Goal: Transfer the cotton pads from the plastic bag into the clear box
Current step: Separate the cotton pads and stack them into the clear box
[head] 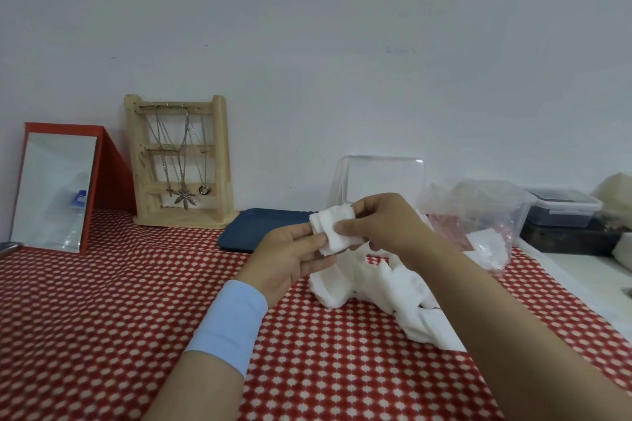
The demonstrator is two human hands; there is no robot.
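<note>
Both hands hold a small stack of white cotton pads (333, 227) above the red patterned tablecloth (102, 301). My left hand (290, 258) supports the stack from below with fingers curled round it. My right hand (379, 225) pinches it from the right side. Under the hands lies a loose pile of white cotton pads (386, 294) on the cloth. The clear box (379, 181) stands behind my right hand with its lid raised; its lower part is hidden. The crumpled plastic bag (478, 215) lies to the right with a few pads inside.
A dark blue tray (253, 227) lies behind my left hand. A wooden necklace stand (181, 161) and a red-framed mirror (54, 188) stand at the back left against the wall. Dark lidded containers (564, 212) sit at the far right.
</note>
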